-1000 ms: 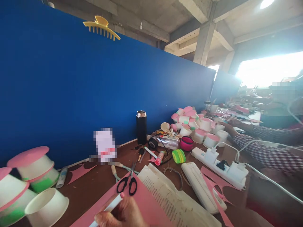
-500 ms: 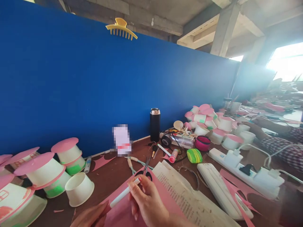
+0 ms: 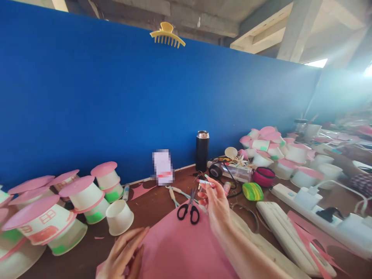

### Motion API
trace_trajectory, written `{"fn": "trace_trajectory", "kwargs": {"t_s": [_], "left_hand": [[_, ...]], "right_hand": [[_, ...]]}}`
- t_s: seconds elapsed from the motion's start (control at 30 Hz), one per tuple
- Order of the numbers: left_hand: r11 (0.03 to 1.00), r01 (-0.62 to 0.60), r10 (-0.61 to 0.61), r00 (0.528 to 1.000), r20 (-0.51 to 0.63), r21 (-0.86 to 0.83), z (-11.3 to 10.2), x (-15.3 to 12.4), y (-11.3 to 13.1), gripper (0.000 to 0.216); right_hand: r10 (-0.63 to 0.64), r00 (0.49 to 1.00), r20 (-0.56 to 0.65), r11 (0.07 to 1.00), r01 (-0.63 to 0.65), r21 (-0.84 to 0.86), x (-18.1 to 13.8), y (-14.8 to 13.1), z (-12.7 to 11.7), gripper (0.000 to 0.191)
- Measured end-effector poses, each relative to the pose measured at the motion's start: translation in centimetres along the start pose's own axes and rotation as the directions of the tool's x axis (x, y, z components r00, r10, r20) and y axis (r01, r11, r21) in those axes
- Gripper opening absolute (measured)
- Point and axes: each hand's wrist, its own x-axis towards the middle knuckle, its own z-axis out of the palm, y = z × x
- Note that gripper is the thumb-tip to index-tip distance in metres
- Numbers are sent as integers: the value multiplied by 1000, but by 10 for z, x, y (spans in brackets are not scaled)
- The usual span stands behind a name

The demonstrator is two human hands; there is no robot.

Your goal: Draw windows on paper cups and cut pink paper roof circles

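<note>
My right hand [image 3: 216, 203] is raised over the far end of the pink paper sheet [image 3: 180, 248], its fingers pinching a white marker [image 3: 205, 182]. Part of the marker is hidden by the fingers. My left hand [image 3: 124, 252] rests at the sheet's left edge, fingers stretched out, holding nothing. Black-handled scissors [image 3: 188, 213] lie at the sheet's far end, close to my right hand, blades pointing away. Left of the sheet stands a white paper cup [image 3: 119, 217].
Several pink-topped cup houses [image 3: 84, 193] stand at left. A black flask [image 3: 202, 151] stands against the blue partition [image 3: 116, 97]. At right are a yellow-green bundle [image 3: 252, 191], a white power strip [image 3: 299, 203], piled cups [image 3: 267, 145] and a co-worker's checked sleeve [image 3: 360, 182].
My right hand has moved away from me with the marker, uncovering the scissors. My left hand has come off the marker and opened out. The view has shifted left.
</note>
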Motion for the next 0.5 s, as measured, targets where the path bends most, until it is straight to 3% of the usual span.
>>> {"fn": "trace_trajectory", "kwargs": {"t_s": [0.37,0.5], "left_hand": [[996,32,-29,999,-32,78,-1,-5,-6,36],[991,105,-99,993,-64,88,-4,-3,-5,35]], "right_hand": [[23,1000,-9,994,-23,-107,2,7,-4,78],[-14,1000,-6,982,13,-189,1,0,-4,85]]}}
